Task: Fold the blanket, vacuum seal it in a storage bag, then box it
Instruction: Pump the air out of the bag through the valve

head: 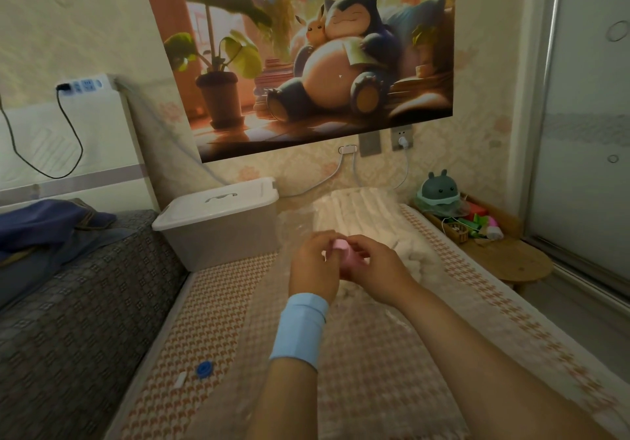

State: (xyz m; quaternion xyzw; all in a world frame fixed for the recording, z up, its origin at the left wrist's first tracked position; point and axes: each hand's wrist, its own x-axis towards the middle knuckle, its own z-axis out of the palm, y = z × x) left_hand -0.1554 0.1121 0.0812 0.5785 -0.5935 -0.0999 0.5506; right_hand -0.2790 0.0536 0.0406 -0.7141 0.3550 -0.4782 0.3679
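Sitting closed at the left of the bed point(375, 354), a translucent box point(221, 235) wears a white lid point(218, 201); its contents cannot be seen. Nearer the camera, a blue cap point(203, 369) and a white clip point(180, 379) lie on the bed. At centre the white, ribbed blanket point(361, 211) lies folded flat, apparently inside a clear bag point(296, 226), just right of the box. In front of it, the left hand point(312, 267) and right hand point(373, 264) both curl their fingers round a small pink object point(341, 245). Far right, a basket point(453, 233) holds small oddments.
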